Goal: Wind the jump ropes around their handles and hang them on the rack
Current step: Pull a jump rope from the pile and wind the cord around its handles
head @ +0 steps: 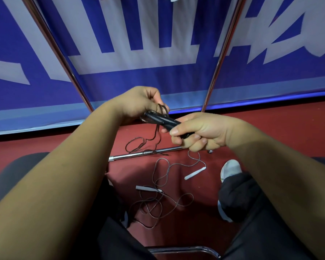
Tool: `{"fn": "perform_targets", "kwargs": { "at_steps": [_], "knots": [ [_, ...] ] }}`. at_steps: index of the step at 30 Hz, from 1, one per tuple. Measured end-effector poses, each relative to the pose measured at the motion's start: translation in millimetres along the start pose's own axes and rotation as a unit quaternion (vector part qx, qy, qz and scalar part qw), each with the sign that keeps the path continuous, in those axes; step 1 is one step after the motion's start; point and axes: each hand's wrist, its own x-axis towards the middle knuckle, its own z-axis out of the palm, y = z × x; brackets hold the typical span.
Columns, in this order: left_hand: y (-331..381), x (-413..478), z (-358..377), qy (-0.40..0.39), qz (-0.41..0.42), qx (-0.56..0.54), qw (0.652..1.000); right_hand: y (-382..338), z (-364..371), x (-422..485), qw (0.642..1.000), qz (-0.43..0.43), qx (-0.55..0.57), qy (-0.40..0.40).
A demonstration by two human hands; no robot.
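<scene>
A: How does the rope look?
B: It's a thin dark brown cord [159, 109] looped round two black plastic handles [163, 120], held up between both hands.
A: And the fingers?
B: The right hand [199, 131] has its fingers curled tight round the handles. The left hand [139, 103] pinches the loops. A white-handled rope [194, 173] lies on the red floor [270, 128].

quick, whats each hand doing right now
left hand: pinches the brown rope looped at the black handles
right hand: grips the black handles

No legible text; white characters on blue banner [139, 72] cropped.
</scene>
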Motion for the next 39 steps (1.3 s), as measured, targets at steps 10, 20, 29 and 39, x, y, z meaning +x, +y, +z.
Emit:
{"fn": "perform_targets", "kwargs": {
  "at_steps": [10,20,29,39],
  "knots": [
    [19,0,10,-0.009,0.102,0.110,0.989,11,2,15,0.997,0.007,-0.048,0.053],
    [38,-11,9,-0.022,0.083,0.343,0.935,13,-18,37,0.962,-0.072,0.006,0.264],
    [20,0,17,0.084,-0.056,0.355,0.929,5,-12,33,0.949,-0.149,0.059,0.271],
    [12,1,0,0.007,-0.027,-0.078,0.997,2,-13,27,0.954,-0.161,0.082,0.237]
  ]
}}
